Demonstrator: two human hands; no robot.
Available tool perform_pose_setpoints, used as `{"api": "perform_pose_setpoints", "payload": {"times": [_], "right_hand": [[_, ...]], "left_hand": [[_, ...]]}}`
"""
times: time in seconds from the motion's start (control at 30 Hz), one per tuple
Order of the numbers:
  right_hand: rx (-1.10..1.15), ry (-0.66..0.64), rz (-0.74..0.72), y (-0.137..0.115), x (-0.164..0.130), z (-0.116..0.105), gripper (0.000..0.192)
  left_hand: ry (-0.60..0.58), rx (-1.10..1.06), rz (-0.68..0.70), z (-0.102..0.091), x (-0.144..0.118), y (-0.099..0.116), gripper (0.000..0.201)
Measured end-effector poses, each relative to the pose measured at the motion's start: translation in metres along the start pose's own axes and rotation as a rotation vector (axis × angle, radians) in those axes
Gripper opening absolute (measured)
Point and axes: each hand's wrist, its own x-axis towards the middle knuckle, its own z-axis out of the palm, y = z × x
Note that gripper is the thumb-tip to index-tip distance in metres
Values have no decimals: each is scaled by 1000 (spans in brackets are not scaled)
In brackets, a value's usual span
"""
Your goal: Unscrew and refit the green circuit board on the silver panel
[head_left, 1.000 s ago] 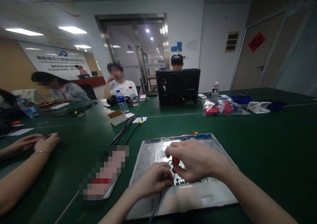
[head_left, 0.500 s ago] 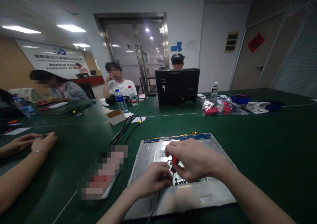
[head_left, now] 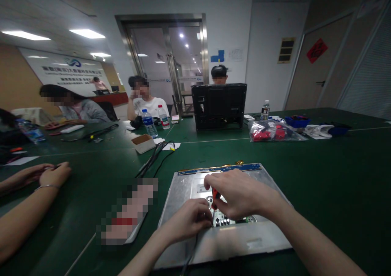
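Note:
A flat metal display panel (head_left: 244,243) lies on the green table in front of me, with a blue circuit strip (head_left: 220,169) along its far edge. Near its middle sits a green circuit board (head_left: 225,222) with several small round parts. My right hand (head_left: 241,194) is closed around the red and black handle of a screwdriver (head_left: 215,195), whose shaft points down at the board's left side. Beside the tip, my left hand (head_left: 194,217) has its fingers pinched together at the board's edge; what lies between them is hidden. A black cable (head_left: 192,255) runs from under it toward me.
A blurred-out flat object (head_left: 130,215) lies left of the panel. Beyond are cables (head_left: 149,160), a small open box (head_left: 143,144), bottles (head_left: 148,123), a black monitor housing (head_left: 219,107) and a plastic bag with red items (head_left: 271,132). At left are another person's hands (head_left: 55,176).
My right hand has shifted very slightly, and the screwdriver handle is turned a little in its grip. My left hand stays at the board.

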Motion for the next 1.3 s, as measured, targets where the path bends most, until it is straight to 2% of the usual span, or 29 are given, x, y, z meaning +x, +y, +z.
{"api": "perform_pose_setpoints", "payload": {"times": [0.23,0.47,0.7,0.8,1.03,1.2,1.3], "right_hand": [[-88,-22,99,-3,5,2,23],[26,5,-21,-3,1,-1,27],[-58,6,31,-3,5,2,17],[-100,7,67,0,5,4,20],[26,0,-24,-2,0,-3,23],[-74,5,26,-3,3,1,13],[-111,9,28,-2,5,4,20]], "left_hand": [[-10,-7,-4,-1,-1,3,9],[-1,-5,11,2,0,-2,10],[-15,12,-13,0,0,1,9],[-12,-17,-7,-2,0,2,9],[3,-32,6,-2,0,3,12],[-8,-29,-5,-1,0,2,11],[11,-36,-14,-1,0,2,9]]}}
